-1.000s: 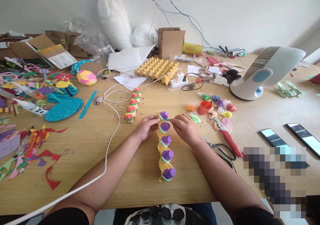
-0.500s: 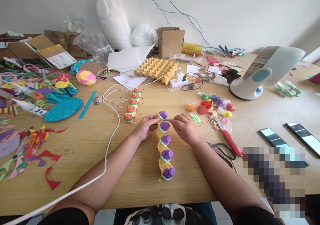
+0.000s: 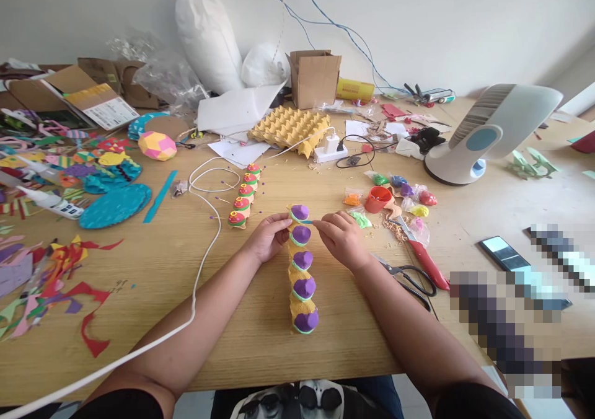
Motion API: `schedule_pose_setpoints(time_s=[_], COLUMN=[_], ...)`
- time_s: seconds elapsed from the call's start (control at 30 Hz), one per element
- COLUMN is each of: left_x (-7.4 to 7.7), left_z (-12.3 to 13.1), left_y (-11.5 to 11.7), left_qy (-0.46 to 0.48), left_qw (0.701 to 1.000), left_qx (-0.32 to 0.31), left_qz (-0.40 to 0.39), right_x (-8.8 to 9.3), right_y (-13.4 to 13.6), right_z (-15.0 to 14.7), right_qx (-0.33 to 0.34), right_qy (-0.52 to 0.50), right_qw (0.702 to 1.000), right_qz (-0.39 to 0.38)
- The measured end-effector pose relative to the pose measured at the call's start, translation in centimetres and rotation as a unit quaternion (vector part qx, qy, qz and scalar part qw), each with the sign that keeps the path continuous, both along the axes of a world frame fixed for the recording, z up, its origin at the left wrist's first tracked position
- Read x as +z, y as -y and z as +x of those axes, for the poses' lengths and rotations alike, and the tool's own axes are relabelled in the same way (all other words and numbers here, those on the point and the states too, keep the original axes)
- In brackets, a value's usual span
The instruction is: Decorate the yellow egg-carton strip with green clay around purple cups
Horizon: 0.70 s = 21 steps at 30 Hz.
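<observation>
A yellow egg-carton strip (image 3: 297,276) lies lengthwise in front of me, its several bumps capped with purple clay and edged in mint green. My left hand (image 3: 269,238) pinches its far end from the left side. In my right hand (image 3: 341,238) is a thin blue tool (image 3: 307,222), held between the fingertips. Its tip touches the strip between the two farthest bumps; the exact kind of tool is too small to tell. Beyond my left hand sits a finished-looking red and green egg-carton strip (image 3: 245,197) with small yellow rings.
Bagged coloured clay (image 3: 361,219), a red cup (image 3: 379,199), scissors (image 3: 411,282) and a red-handled knife (image 3: 427,261) lie to the right. A white fan (image 3: 483,137) stands behind them. A white cable (image 3: 198,282) crosses my left arm. Paper scraps (image 3: 69,264) cover the left side.
The purple-capped strip has rolled slightly, with its near end shifted a little left. Both hands keep their holds, and the blue tool stays at the gap between the far bumps.
</observation>
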<state>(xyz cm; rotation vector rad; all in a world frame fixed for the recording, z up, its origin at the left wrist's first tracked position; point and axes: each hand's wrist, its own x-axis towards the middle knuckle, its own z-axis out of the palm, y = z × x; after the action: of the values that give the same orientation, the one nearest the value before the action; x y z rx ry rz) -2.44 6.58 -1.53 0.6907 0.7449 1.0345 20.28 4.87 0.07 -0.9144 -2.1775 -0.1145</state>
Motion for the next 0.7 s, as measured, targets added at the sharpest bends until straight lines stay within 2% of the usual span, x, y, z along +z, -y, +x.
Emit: schedule_pose_setpoints(time_s=[0.13,0.3,0.7], left_x=[0.33,0.15,0.44], left_z=[0.04,-0.03,-0.06], left_y=[0.09,0.01,0.29], left_qy=[0.014,0.026,0.031], left_qw=[1.000,1.000,0.999], left_qx=[0.009,-0.006,-0.036], left_qz=[-0.011,-0.017,-0.017], right_x=[-0.25,-0.37,-0.41], right_y=[-0.24,-0.37,-0.46], right_z=[-0.17,-0.44,-0.55], right_qx=[0.010,0.019,0.031], right_qy=[-0.067,-0.103,-0.122], right_qw=[0.997,0.993,0.990], right_qz=[-0.030,-0.052,-0.064])
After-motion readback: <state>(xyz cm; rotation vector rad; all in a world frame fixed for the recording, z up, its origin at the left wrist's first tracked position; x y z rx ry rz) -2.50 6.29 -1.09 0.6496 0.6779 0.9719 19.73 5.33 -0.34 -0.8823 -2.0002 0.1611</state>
